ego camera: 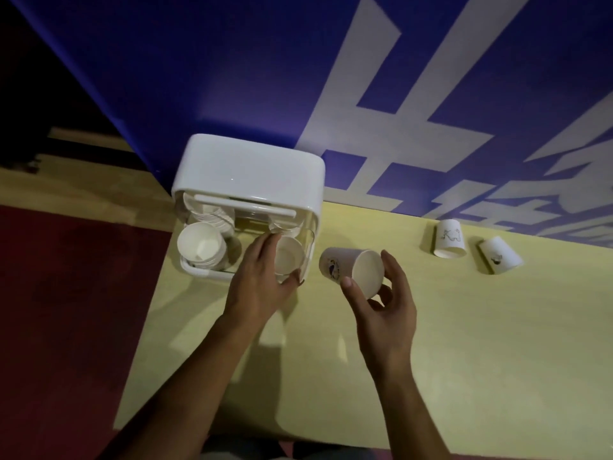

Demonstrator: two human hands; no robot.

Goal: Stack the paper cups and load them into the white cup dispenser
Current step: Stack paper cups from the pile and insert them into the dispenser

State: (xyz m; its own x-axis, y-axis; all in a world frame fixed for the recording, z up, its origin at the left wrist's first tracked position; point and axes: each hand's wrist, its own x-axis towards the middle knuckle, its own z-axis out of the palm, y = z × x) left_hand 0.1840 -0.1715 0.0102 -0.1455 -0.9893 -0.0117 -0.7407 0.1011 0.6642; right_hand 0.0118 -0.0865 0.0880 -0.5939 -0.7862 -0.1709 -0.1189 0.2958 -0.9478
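Gripping printed cup [351, 268] with right hand [384, 310]: thumb lying on the near rim, fingers curling round the far side and underside. Holding this cup tilted above table [464, 343], mouth facing the camera, just right of dispenser [248, 174] and not touching it. Gripping plain cup [290, 258] with left hand [257, 282]: fingers curving over the upper rim, thumb pressing at the lower rim. Keeping plain cup in the dispenser's right bay, mouth facing outward, with further cup rims showing behind it in the same bay. Carrying stack [200, 244] in the left bay, front cup's mouth facing outward, nested rims showing behind. Standing dispenser at the table's left rear corner, against blue wall [199, 78] bearing large white markings. Leaving third cup [446, 242] and fourth cup [501, 258] on the table well right of both hands, near the wall, just beside each other, wide ends toward the near edge; lying or inverted, not determinable. Showing red floor [66, 293] left of the table.
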